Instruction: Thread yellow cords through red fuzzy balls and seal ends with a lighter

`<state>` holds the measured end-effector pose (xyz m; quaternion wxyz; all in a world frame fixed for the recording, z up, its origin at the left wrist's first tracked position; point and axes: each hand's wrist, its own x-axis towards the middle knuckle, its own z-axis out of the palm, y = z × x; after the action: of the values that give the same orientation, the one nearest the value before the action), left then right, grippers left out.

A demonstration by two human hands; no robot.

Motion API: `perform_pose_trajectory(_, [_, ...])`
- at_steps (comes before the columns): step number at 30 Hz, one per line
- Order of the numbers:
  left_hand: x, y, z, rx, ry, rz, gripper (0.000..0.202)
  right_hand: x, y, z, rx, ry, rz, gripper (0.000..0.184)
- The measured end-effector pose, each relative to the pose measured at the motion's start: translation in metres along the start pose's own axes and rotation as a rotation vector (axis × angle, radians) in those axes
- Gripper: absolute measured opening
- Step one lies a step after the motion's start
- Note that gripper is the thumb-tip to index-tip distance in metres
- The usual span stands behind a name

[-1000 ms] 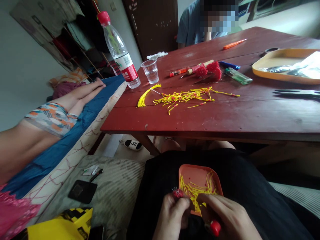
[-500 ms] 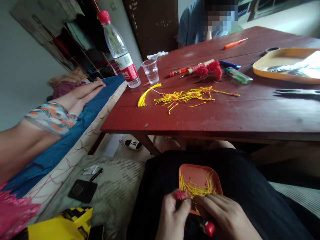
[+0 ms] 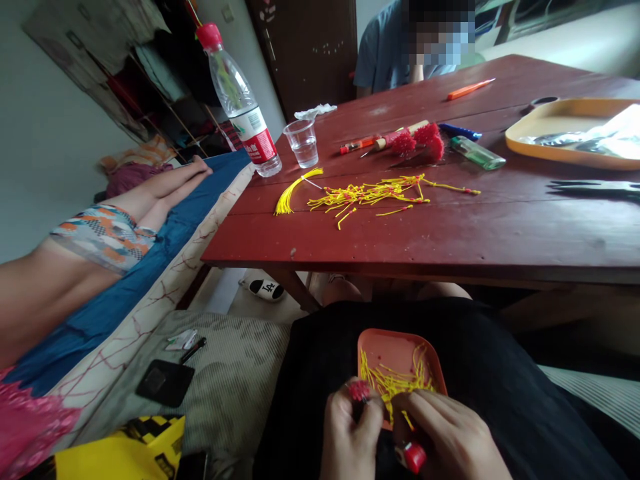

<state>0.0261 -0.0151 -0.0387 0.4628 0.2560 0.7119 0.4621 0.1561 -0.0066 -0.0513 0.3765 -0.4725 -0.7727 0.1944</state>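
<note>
My left hand (image 3: 353, 427) is closed with thumb and forefinger around a small red bristly piece (image 3: 359, 391). Beside it my right hand (image 3: 445, 427) has its fingers drawn together, and a red lighter (image 3: 414, 457) with a metal end sticks out beneath its palm. A yellow cord end (image 3: 407, 420) shows just below the right fingertips; whether they pinch it I cannot tell. Both hands are over the near edge of an orange tray (image 3: 435, 353) on my lap. Short yellow cords (image 3: 395, 383) and tiny red bits lie in the tray.
On the red table (image 3: 300, 243) lie knotted yellow cords (image 3: 370, 192), a yellow tassel (image 3: 295, 193), red bristly pieces (image 3: 427, 141), a green lighter (image 3: 477, 153) and pliers (image 3: 595, 188). A bottle (image 3: 245, 113) and cup (image 3: 303, 143) stand left. One person sits opposite; another lies on the bed.
My right hand has shifted slightly right, away from the left, and the red lighter has turned a little. A yellow cord end now shows below the right fingertips.
</note>
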Motion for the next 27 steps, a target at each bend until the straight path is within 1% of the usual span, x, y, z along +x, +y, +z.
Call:
perform_pose_trajectory(3, [0.006, 0.0, -0.005, -0.062, -0.095, -0.076, 0.016, 0.004, 0.0, -0.007, 0.155, 0.009, 0.2, 0.015])
perform_pose_trajectory(6, [0.007, 0.004, -0.004, -0.203, -0.175, -0.19, 0.029, 0.01, -0.001, -0.011, 0.465, -0.067, 0.402, 0.02])
perform_pose_trajectory(9, [0.005, 0.01, 0.0, -0.323, -0.21, -0.279, 0.036, 0.014, -0.001, -0.009, 0.717, -0.146, 0.541, 0.022])
perform_pose_trajectory(11, [0.004, 0.013, 0.002, -0.35, -0.232, -0.306, 0.036, 0.015, -0.001, -0.007, 0.797, -0.188, 0.607, 0.022])
perform_pose_trajectory(13, [0.003, 0.013, 0.003, -0.364, -0.236, -0.314, 0.035, 0.016, -0.002, -0.005, 0.83, -0.203, 0.624, 0.025])
perform_pose_trajectory(17, [0.003, 0.011, 0.001, -0.377, -0.217, -0.325, 0.035, 0.016, -0.004, -0.002, 0.831, -0.151, 0.597, 0.028])
perform_pose_trajectory(20, [0.003, 0.011, 0.002, -0.373, -0.241, -0.321, 0.036, 0.016, -0.004, -0.001, 0.839, -0.156, 0.599, 0.027])
perform_pose_trajectory(24, [0.002, 0.014, 0.002, -0.336, -0.272, -0.323, 0.041, 0.017, -0.001, -0.001, 0.887, -0.21, 0.622, 0.023])
perform_pose_trajectory(27, [0.004, 0.011, 0.0, -0.239, -0.33, -0.298, 0.044, 0.017, -0.002, -0.003, 0.812, -0.195, 0.571, 0.023])
